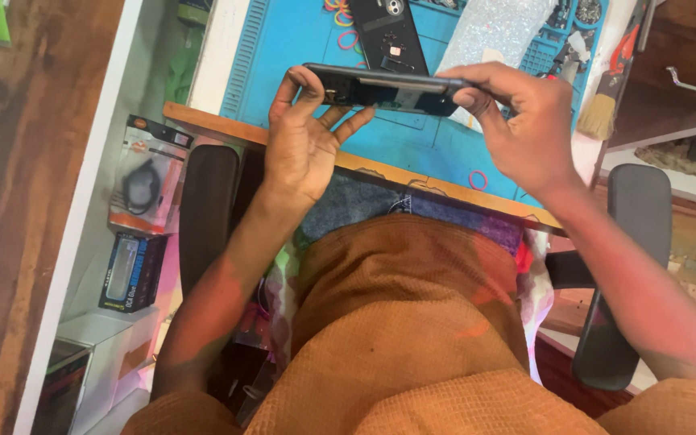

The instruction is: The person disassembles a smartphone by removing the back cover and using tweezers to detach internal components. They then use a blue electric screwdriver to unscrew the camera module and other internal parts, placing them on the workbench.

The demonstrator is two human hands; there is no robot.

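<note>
A dark smartphone (pixel 384 86) is held edge-on above the front of a blue work mat (pixel 283 40). My left hand (pixel 304 137) supports its left end with fingertips curled over the edge, palm facing up. My right hand (pixel 517 121) pinches the phone's right end between thumb and fingers. A second black phone part (pixel 388 32), a back cover with a camera cut-out, lies flat on the mat just beyond.
Small rubber bands (pixel 477 179) lie scattered on the mat. A brush (pixel 602 113) and red-handled cutters (pixel 623 48) lie at the right. A glittery sheet (pixel 497 28) sits behind. Chair armrests (pixel 207 209) flank my lap. Boxed goods (pixel 145 181) fill the left shelf.
</note>
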